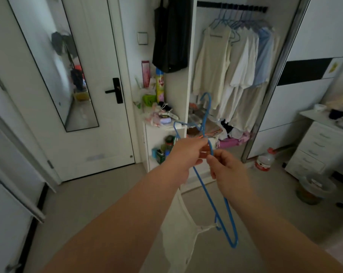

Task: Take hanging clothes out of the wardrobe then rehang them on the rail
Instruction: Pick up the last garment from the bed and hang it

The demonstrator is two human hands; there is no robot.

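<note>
Both hands, left hand (186, 154) and right hand (228, 170), are being pinched onto a blue hanger (204, 123) with a white top (178, 233) dangling off it, out front of the wardrobe rail (231, 6) where shirts (243, 62) are being hung.

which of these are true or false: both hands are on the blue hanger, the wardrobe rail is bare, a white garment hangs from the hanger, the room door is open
1. Both hands hold the blue wire hanger: true; the left hand and the right hand grip it.
2. The wardrobe rail is bare: false; pale shirts hang from it.
3. A white strappy garment hangs from the hanger: true.
4. The white room door is open: false; it is closed.
</note>
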